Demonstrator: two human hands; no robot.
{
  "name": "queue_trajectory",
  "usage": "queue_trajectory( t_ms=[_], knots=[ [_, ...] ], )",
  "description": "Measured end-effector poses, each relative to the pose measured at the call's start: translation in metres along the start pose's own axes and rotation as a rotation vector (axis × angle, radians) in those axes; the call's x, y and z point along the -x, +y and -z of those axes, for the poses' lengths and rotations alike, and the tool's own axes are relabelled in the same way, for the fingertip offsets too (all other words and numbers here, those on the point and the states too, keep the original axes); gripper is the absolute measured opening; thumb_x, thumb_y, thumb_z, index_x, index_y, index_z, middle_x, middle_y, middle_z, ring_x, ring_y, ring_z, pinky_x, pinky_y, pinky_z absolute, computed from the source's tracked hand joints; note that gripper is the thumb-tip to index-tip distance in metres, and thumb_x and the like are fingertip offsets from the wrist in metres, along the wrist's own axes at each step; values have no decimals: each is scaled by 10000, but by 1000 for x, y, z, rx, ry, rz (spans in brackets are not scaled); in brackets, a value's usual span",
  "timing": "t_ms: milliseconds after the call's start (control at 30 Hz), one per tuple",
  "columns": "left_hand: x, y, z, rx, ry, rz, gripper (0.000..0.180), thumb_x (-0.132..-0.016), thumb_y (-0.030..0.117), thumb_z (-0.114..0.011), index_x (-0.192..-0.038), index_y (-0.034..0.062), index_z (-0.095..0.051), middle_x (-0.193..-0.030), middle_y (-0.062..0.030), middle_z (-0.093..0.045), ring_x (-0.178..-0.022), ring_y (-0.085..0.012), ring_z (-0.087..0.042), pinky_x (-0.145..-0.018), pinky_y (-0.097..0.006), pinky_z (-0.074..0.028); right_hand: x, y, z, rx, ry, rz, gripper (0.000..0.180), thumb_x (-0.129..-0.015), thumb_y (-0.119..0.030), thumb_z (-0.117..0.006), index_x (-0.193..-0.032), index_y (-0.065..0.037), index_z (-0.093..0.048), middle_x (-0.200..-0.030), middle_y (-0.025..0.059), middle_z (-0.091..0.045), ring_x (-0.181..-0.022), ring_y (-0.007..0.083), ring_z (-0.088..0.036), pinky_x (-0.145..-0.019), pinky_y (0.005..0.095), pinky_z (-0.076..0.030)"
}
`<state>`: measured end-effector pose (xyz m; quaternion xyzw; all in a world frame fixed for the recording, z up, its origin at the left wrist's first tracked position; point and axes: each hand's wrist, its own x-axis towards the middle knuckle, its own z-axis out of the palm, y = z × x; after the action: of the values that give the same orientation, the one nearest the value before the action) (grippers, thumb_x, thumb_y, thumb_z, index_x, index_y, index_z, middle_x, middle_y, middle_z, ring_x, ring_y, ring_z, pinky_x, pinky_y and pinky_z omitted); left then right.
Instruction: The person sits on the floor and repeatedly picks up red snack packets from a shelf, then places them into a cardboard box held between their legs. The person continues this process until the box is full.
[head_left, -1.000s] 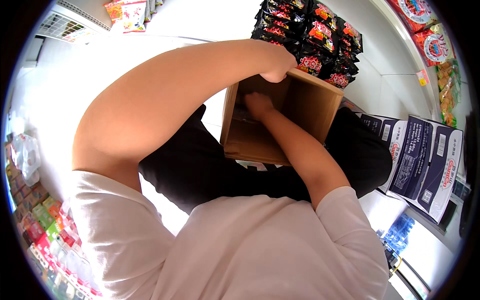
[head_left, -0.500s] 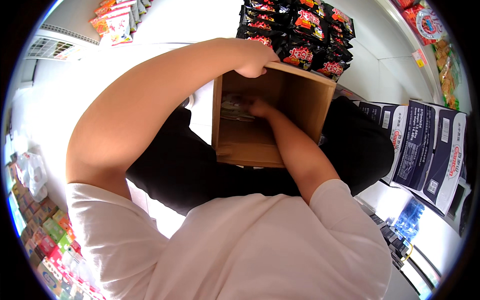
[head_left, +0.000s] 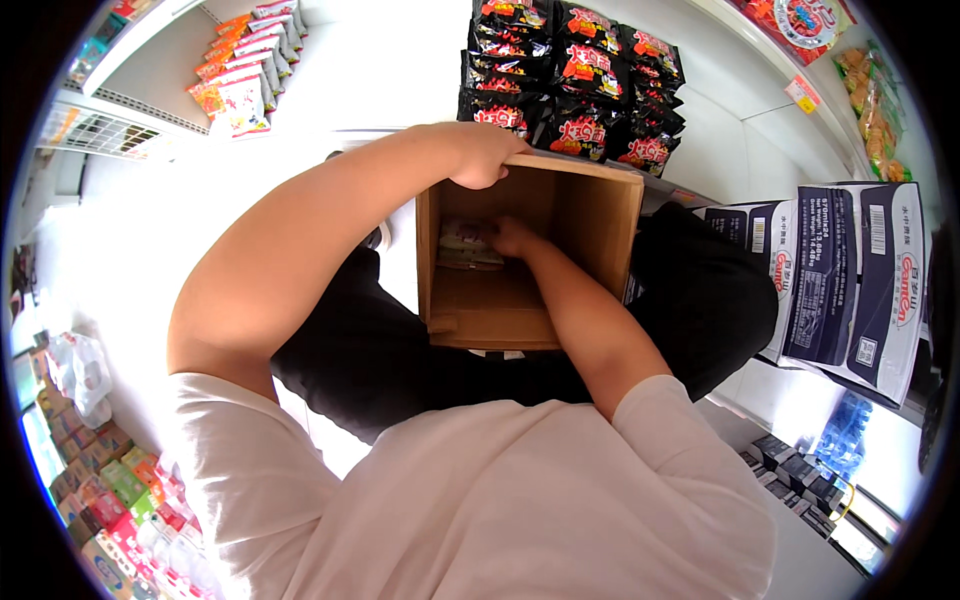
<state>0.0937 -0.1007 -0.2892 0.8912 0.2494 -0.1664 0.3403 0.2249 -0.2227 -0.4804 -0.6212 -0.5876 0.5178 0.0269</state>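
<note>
Cardboard box [head_left: 600,215]: placed between black-trousered legs [head_left: 705,290], mouth toward the body, near stacked black packets [head_left: 590,75]. Change over the last second: pale packet [head_left: 468,250] now plain inside, by the left wall; indistinct at first, then blurred beside the hand. Meaning, by judgement: handling now centred on that packet, within the box. Left hand [head_left: 487,160]: closed over the upper rim near its left corner, probably steadying. Right hand [head_left: 513,238]: deep inside, at packet's right edge, fingers apparently bunched narrow; cannot tell firm pinch from light touch.
</note>
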Motion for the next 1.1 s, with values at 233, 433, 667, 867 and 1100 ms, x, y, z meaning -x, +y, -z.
queue_trajectory(
  t_ms=[233,433,667,867,1100],
  knots=[
    [-2,12,2,-22,-18,46,500,-955,144,-566,-1447,139,-481,-1269,-199,-621,-1199,-385,-584,-1006,-463,-470,26,-70,40,945,-210,263,314,-851,-228,-623,-1041,-5,-737,-1087,202,-720,-1042,356,-684,-917,460,-525],
    [-3,23,7,79,12,59,458,-952,200,-585,-1406,150,-542,-1217,-195,-656,-1149,-383,-615,-973,-461,-485,79,-130,106,946,-275,253,394,-933,-408,-608,-973,-48,-762,-976,120,-741,-951,281,-702,-850,425,-539],
    [9,24,7,41,123,-52,454,-943,251,-615,-1362,83,-567,-1228,-212,-652,-1155,-388,-611,-985,-446,-484,208,-229,252,712,-274,373,325,-954,-327,-607,-856,-25,-676,-754,105,-660,-692,231,-628,-648,378,-498],
    [7,36,10,9,84,-19,486,-929,294,-637,-1346,52,-575,-1194,-216,-666,-1156,-388,-615,-974,-446,-497,220,-249,380,1111,1298,787,87,-927,-94,-632,-986,-32,-614,-904,37,-673,-814,136,-635,-721,296,-519],
    [9,37,8,-50,119,-16,528,-917,332,-649,-1358,53,-567,-1217,-204,-664,-1173,-374,-614,-987,-441,-498,222,-265,430,885,1232,645,176,-805,-83,-714,-959,-3,-684,-823,167,-708,-719,286,-692,-679,395,-554]
  ],
)
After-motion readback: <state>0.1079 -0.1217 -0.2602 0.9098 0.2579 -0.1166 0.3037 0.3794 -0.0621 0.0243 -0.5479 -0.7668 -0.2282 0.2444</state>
